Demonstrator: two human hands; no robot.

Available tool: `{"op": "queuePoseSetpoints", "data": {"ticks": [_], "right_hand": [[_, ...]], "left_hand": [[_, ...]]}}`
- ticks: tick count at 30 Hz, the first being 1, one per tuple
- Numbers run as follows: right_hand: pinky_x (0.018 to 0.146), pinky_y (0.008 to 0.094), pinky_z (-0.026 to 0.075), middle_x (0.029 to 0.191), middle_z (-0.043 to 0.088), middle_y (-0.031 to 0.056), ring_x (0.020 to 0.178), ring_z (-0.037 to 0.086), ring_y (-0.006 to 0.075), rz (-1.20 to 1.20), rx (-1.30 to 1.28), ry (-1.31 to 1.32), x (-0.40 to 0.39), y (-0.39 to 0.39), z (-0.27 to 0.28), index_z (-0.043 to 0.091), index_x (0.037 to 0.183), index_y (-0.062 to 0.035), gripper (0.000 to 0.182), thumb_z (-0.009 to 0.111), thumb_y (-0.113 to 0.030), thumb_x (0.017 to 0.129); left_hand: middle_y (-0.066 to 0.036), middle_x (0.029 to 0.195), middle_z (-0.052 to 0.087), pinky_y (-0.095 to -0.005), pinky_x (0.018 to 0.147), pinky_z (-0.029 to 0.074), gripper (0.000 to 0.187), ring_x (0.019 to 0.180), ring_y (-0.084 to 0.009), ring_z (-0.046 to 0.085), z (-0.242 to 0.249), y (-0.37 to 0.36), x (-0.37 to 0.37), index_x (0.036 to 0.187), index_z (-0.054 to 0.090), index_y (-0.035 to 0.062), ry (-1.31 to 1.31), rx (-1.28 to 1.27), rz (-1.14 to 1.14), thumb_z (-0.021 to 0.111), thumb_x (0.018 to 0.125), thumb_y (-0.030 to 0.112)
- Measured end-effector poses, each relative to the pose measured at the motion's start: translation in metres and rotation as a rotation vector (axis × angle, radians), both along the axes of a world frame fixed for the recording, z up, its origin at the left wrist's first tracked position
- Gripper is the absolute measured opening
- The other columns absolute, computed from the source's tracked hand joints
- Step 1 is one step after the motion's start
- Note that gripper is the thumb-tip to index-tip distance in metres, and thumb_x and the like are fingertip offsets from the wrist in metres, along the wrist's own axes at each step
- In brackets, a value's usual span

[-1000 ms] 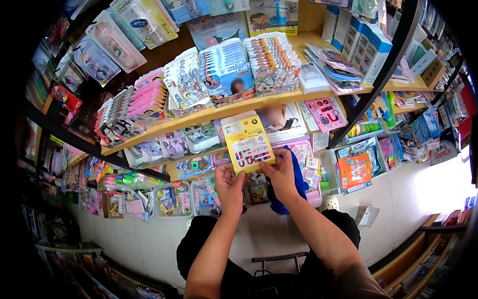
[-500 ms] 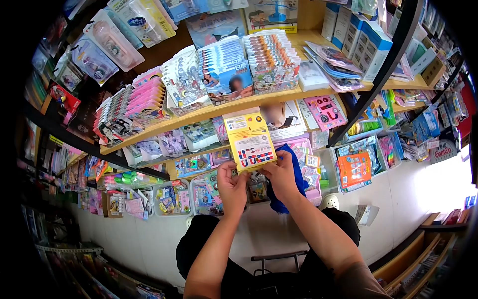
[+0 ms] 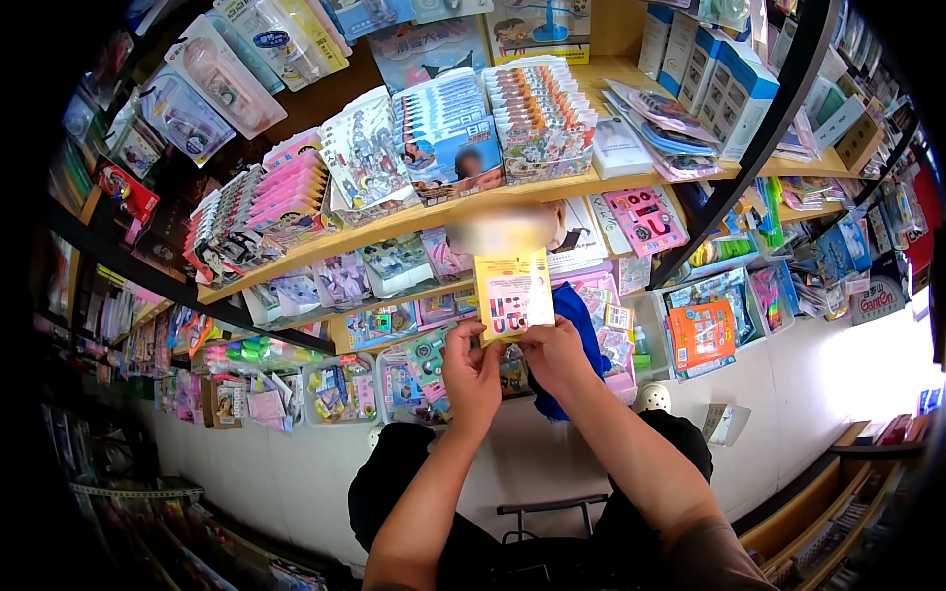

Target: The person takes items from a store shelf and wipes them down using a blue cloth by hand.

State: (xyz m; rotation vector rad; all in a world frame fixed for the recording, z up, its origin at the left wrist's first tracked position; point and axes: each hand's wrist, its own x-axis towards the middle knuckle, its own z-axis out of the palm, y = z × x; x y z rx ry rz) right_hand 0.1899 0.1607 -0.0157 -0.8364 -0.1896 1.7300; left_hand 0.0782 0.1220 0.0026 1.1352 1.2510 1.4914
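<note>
Both my hands hold a flat yellow package (image 3: pixel 514 295) by its lower corners. Printed on its face are red and blue magnet shapes, bars and horseshoes, and a smear hides its top edge. Thumb and fingers of my left hand (image 3: pixel 472 372) pinch the lower left corner. At the lower right corner, my right hand (image 3: pixel 555 352) has its thumb on the front of the package. Just beyond my right hand lies some blue fabric (image 3: pixel 583 330), partly covered by my forearm. Behind the package runs a wooden shelf (image 3: pixel 414 219).
Card-filled display boxes (image 3: pixel 448 143) line the upper shelf, with blister packs (image 3: pixel 222 79) hanging at the left. Below stand plastic bins, one with an orange packet (image 3: pixel 702 337). A pink magnet set (image 3: pixel 645 219) rests on the lower shelf. A small stool (image 3: pixel 552 506) sits between my legs.
The yellow package has shifted slightly right and turned from a leftward tilt to nearly straight. My left hand has moved a little right with it, still gripping the corner.
</note>
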Motion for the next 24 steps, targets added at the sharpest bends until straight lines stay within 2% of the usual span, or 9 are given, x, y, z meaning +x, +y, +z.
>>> {"op": "queuePoseSetpoints", "data": {"ticks": [5, 8, 17, 20, 23, 24], "right_hand": [[0.080, 0.0325, 0.047, 0.096, 0.060, 0.0143, 0.085, 0.060, 0.0244, 0.044, 0.022, 0.000, 0.002, -0.001, 0.013, 0.052, 0.098, 0.0059, 0.034, 0.049, 0.018, 0.066], [0.079, 0.0318, 0.047, 0.095, 0.060, 0.0138, 0.085, 0.060, 0.0237, 0.032, -0.012, -0.034, 0.002, -0.002, 0.016, 0.052, 0.097, 0.0053, 0.033, 0.049, 0.018, 0.066], [0.076, 0.0296, 0.047, 0.094, 0.060, 0.0122, 0.083, 0.060, 0.0207, -0.078, -0.075, -0.074, -0.002, -0.004, 0.006, 0.051, 0.098, 0.0037, 0.031, 0.051, 0.016, 0.069], [0.082, 0.0315, 0.046, 0.109, 0.046, 0.0150, 0.096, 0.054, 0.0227, -0.001, -0.031, -0.105, 0.001, -0.005, 0.000, 0.028, 0.114, 0.0009, 0.056, 0.060, 0.011, 0.068], [0.078, 0.0283, 0.047, 0.100, 0.054, 0.0107, 0.091, 0.057, 0.0201, -0.067, -0.045, -0.566, -0.009, -0.009, 0.016, 0.043, 0.111, -0.0001, 0.041, 0.063, 0.002, 0.075], [0.078, 0.0282, 0.047, 0.100, 0.053, 0.0106, 0.093, 0.056, 0.0201, -0.056, 0.018, -0.789, -0.009, -0.008, 0.011, 0.042, 0.112, -0.0008, 0.044, 0.064, 0.000, 0.075]], "left_hand": [[-0.011, 0.102, 0.053, -0.0192, 0.063, 0.046, 0.026, 0.076, -0.0104, 0.060, -0.001, -0.001, -0.002, 0.105, 0.041, -0.0013, 0.029, -0.029, -0.017, 0.049, 0.083, -0.011], [-0.007, 0.099, 0.056, -0.0159, 0.055, 0.042, 0.024, 0.072, -0.0085, 0.060, 0.001, 0.000, -0.001, 0.103, 0.041, 0.0009, -0.010, -0.020, 0.005, 0.051, 0.083, -0.008], [-0.008, 0.099, 0.057, -0.0160, 0.056, 0.042, 0.024, 0.074, -0.0089, 0.061, 0.001, 0.000, 0.001, 0.103, 0.041, 0.0010, 0.004, -0.031, 0.003, 0.052, 0.083, -0.008], [-0.009, 0.100, 0.056, -0.0172, 0.059, 0.045, 0.024, 0.075, -0.0101, 0.061, 0.003, 0.000, 0.002, 0.103, 0.041, 0.0002, 0.000, -0.035, 0.008, 0.051, 0.083, -0.009], [-0.011, 0.100, 0.056, -0.0199, 0.064, 0.049, 0.024, 0.076, -0.0118, 0.062, 0.002, 0.002, -0.003, 0.102, 0.041, -0.0006, 0.004, -0.047, 0.014, 0.050, 0.082, -0.010], [-0.011, 0.101, 0.056, -0.0208, 0.066, 0.049, 0.024, 0.077, -0.0124, 0.062, 0.002, 0.004, -0.005, 0.102, 0.041, -0.0008, -0.007, -0.033, 0.017, 0.050, 0.082, -0.010]]}}
